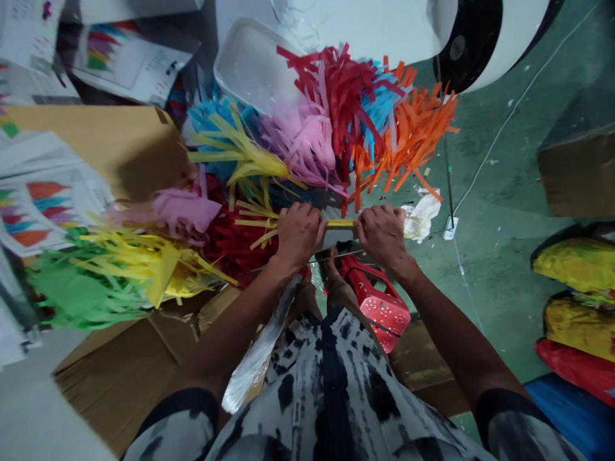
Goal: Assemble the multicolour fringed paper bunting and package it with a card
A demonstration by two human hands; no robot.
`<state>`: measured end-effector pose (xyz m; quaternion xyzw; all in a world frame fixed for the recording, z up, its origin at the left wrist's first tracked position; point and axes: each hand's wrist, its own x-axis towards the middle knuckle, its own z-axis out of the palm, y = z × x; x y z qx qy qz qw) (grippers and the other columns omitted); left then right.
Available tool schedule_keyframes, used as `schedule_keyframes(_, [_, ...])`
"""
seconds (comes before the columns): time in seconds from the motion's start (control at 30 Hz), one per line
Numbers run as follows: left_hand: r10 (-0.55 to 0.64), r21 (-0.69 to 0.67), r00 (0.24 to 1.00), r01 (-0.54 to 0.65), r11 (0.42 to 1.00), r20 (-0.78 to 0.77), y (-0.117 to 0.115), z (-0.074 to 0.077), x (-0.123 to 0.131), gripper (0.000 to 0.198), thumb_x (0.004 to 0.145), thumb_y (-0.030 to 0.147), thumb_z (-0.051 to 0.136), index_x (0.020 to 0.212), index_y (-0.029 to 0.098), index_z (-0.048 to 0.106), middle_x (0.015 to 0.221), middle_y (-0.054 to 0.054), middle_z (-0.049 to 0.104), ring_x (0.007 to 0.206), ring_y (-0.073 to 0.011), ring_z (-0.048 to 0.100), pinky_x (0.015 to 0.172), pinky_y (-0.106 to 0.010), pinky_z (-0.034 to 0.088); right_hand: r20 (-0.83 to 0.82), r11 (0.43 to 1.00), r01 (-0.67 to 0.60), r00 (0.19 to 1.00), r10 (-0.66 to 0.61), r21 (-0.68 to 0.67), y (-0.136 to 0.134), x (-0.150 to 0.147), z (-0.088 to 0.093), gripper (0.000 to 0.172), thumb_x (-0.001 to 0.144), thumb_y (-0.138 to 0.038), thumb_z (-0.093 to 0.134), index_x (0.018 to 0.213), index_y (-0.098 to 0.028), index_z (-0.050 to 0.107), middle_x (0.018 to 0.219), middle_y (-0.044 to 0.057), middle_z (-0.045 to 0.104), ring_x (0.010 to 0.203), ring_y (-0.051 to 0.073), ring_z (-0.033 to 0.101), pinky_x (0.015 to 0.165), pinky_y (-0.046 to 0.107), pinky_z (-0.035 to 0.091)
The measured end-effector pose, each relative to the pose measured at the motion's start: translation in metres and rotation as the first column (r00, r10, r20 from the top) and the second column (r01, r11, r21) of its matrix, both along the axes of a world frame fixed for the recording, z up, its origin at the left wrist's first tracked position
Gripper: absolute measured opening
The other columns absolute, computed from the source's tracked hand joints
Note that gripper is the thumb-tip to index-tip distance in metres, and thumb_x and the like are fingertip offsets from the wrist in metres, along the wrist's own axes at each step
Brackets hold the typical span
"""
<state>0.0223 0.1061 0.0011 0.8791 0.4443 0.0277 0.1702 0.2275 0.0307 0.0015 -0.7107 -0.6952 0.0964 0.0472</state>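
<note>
My left hand [300, 235] is closed around a yellow fringed paper tassel [340, 223], whose loose strips stick out to its left. The narrow middle of the tassel runs taut and level across to my right hand [383, 233], which is closed on the other end. Beyond my hands lie bunches of fringed paper: dark red [336, 80], orange [416, 131], pink [307, 134] and another yellow bunch [254, 150]. Left of my left hand are a dark red heap [240, 240], a yellow bunch [158, 262] and a green bunch [86, 288].
A clear plastic tub [254, 64] sits behind the tassels. Printed packets [129, 57] and cardboard [139, 137] are at the left. Below stands a red plastic stool [384, 307]. A white cord [500, 134] crosses the green floor; a brown box [576, 173] and bagged bundles [581, 326] lie right.
</note>
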Motion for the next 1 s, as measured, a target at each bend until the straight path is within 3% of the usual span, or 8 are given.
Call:
schedule_keyframes(0.1, [-0.015, 0.081, 0.998, 0.009, 0.997, 0.062, -0.007, -0.003, 0.006, 0.016, 0.101, 0.031, 0.057, 0.108, 0.021, 0.067, 0.11, -0.014, 0.072, 0.107, -0.0336, 0.061, 0.091, -0.049, 0.042, 0.022, 0.994, 0.015, 1.0, -0.017, 0.105, -0.003, -0.007, -0.003, 0.019, 0.101, -0.028, 0.052, 0.098, -0.02, 0.069, 0.095, 0.013, 0.071, 0.099, 0.033, 0.054, 0.093, 0.051, 0.031])
schedule_keyframes(0.23, [-0.252, 0.105, 0.961, 0.241, 0.965, 0.111, -0.02, -0.012, 0.013, 0.022, 0.105, 0.024, 0.05, 0.12, 0.025, 0.067, 0.123, -0.008, 0.074, 0.116, -0.0278, 0.061, 0.104, -0.048, 0.04, 0.017, 0.974, -0.067, 0.998, 0.065, 0.216, -0.015, -0.014, -0.014, 0.02, 0.102, -0.02, 0.056, 0.109, -0.026, 0.074, 0.108, 0.007, 0.078, 0.108, 0.027, 0.059, 0.1, 0.048, 0.028])
schedule_keyframes(0.3, [-0.31, 0.089, 0.945, 0.302, 0.949, 0.099, -0.022, -0.016, 0.009, 0.023, 0.106, 0.022, 0.048, 0.121, 0.024, 0.067, 0.123, -0.006, 0.074, 0.118, -0.0264, 0.061, 0.108, -0.049, 0.039, 0.018, 0.964, -0.139, 0.99, 0.138, 0.225, -0.024, -0.011, -0.02, 0.022, 0.101, -0.017, 0.058, 0.112, -0.027, 0.075, 0.111, 0.004, 0.08, 0.111, 0.025, 0.061, 0.099, 0.045, 0.027])
schedule_keyframes(0.47, [-0.333, 0.13, 0.933, 0.316, 0.94, 0.139, -0.015, -0.013, -0.034, 0.027, 0.105, 0.021, 0.054, 0.127, 0.03, 0.066, 0.127, 0.0, 0.075, 0.128, -0.0237, 0.06, 0.118, -0.053, 0.036, 0.048, 0.955, -0.157, 0.988, 0.15, 0.252, -0.049, 0.016, -0.025, 0.035, 0.102, -0.013, 0.057, 0.129, -0.03, 0.072, 0.126, 0.004, 0.079, 0.117, 0.025, 0.061, 0.098, 0.046, 0.028])
schedule_keyframes(0.57, [-0.227, 0.194, 0.96, 0.194, 0.962, 0.165, -0.012, -0.005, -0.05, 0.022, 0.101, 0.02, 0.059, 0.115, 0.03, 0.073, 0.121, 0.0, 0.077, 0.127, -0.0256, 0.061, 0.122, -0.061, 0.031, 0.047, 0.966, -0.123, 0.992, 0.116, 0.227, -0.051, 0.023, -0.023, 0.036, 0.1, -0.012, 0.057, 0.127, -0.029, 0.074, 0.127, 0.006, 0.078, 0.119, 0.027, 0.06, 0.097, 0.048, 0.03])
schedule_keyframes(0.67, [-0.159, 0.208, 0.971, 0.12, 0.971, 0.181, -0.015, -0.001, -0.037, 0.021, 0.098, 0.019, 0.059, 0.107, 0.028, 0.075, 0.126, -0.006, 0.074, 0.127, -0.0283, 0.06, 0.119, -0.063, 0.034, 0.05, 0.967, -0.119, 0.993, 0.11, 0.226, -0.042, 0.02, -0.02, 0.03, 0.1, -0.013, 0.057, 0.115, -0.028, 0.078, 0.125, 0.006, 0.079, 0.117, 0.027, 0.06, 0.097, 0.049, 0.032])
schedule_keyframes(0.83, [-0.325, 0.068, 0.938, 0.318, 0.946, 0.125, -0.014, -0.014, 0.005, 0.015, 0.101, 0.021, 0.057, 0.106, 0.022, 0.071, 0.108, -0.01, 0.074, 0.105, -0.0276, 0.064, 0.089, -0.044, 0.05, 0.041, 0.961, -0.121, 0.993, 0.114, 0.25, -0.033, 0.014, -0.012, 0.026, 0.097, -0.012, 0.057, 0.107, -0.025, 0.077, 0.122, 0.006, 0.079, 0.116, 0.028, 0.061, 0.098, 0.049, 0.031])
schedule_keyframes(1.0, [-0.311, 0.039, 0.946, 0.309, 0.95, 0.088, -0.007, -0.02, 0.016, 0.012, 0.102, 0.02, 0.056, 0.105, 0.018, 0.068, 0.103, -0.012, 0.071, 0.099, -0.0275, 0.061, 0.083, -0.039, 0.048, 0.012, 0.966, -0.095, 0.995, 0.095, 0.24, -0.027, 0.003, -0.012, 0.021, 0.099, -0.02, 0.058, 0.113, -0.025, 0.074, 0.118, 0.008, 0.078, 0.116, 0.028, 0.06, 0.102, 0.048, 0.03])
